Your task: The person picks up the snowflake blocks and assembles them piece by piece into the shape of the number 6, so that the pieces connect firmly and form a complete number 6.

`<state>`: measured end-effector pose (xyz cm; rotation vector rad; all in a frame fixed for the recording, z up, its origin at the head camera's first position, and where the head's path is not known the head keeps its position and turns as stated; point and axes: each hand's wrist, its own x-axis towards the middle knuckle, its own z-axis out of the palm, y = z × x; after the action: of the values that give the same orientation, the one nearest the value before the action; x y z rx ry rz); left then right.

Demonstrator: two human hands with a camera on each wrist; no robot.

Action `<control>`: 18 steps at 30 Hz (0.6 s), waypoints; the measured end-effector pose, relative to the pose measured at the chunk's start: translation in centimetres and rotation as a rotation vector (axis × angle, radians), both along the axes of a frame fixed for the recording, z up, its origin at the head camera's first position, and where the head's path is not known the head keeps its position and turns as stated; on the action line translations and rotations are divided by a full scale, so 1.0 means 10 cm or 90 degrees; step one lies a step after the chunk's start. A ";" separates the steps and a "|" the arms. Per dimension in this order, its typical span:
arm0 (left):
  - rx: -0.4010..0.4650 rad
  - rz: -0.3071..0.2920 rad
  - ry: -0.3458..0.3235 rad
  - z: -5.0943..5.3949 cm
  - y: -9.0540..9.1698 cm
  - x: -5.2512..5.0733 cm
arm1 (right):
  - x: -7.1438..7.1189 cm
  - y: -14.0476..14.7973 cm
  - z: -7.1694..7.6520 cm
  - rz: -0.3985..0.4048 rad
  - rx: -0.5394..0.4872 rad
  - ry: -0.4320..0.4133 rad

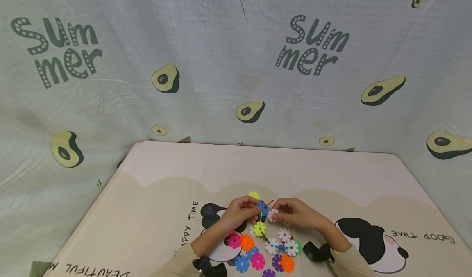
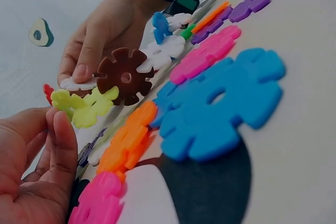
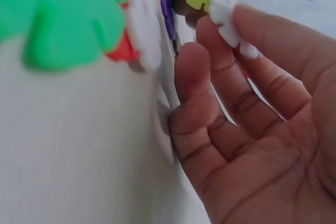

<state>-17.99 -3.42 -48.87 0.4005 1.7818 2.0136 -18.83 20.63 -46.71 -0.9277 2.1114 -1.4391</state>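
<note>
Small notched plastic discs, some slotted together, are between the two hands. My left hand (image 1: 239,213) pinches a joined cluster with a blue disc (image 1: 262,208), a yellow disc (image 1: 259,228) and a red disc (image 1: 270,203) seen edge-on. In the left wrist view a brown disc (image 2: 125,80) stands beside the yellow ones. A white disc (image 1: 273,215) is pinched between the thumb and fingers of my right hand (image 1: 298,212), close to the cluster's right side. Whether that white disc touches the cluster, I cannot tell.
Nearer the body lie loose discs: pink (image 1: 257,261), orange (image 1: 247,242), blue (image 1: 241,264) and purple (image 1: 268,273). A joined group with white discs (image 1: 292,248) and a green disc (image 1: 299,247) lies to the right. One yellow disc (image 1: 253,194) is beyond the left hand.
</note>
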 end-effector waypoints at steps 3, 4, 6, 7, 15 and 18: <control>-0.005 -0.001 -0.005 0.02 0.00 0.00 | -0.03 0.03 0.02 -0.014 0.015 -0.009; -0.008 -0.002 -0.005 0.02 0.00 0.01 | -0.03 0.04 0.03 -0.019 0.016 -0.013; -0.013 -0.006 -0.003 0.03 0.01 0.01 | -0.05 0.06 0.04 -0.032 0.012 -0.022; -0.015 -0.009 -0.001 0.03 0.01 0.01 | -0.05 0.07 0.04 -0.040 0.009 -0.025; -0.023 -0.018 -0.007 0.02 0.00 0.00 | -0.03 0.10 0.10 -0.191 -0.008 0.005; -0.032 -0.018 -0.003 0.02 0.01 0.00 | -0.01 0.07 0.12 -0.264 -0.022 0.008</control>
<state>-17.99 -3.35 -48.65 0.4016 1.8101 1.9451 -18.95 21.38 -45.47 -0.5267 2.3918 -1.6693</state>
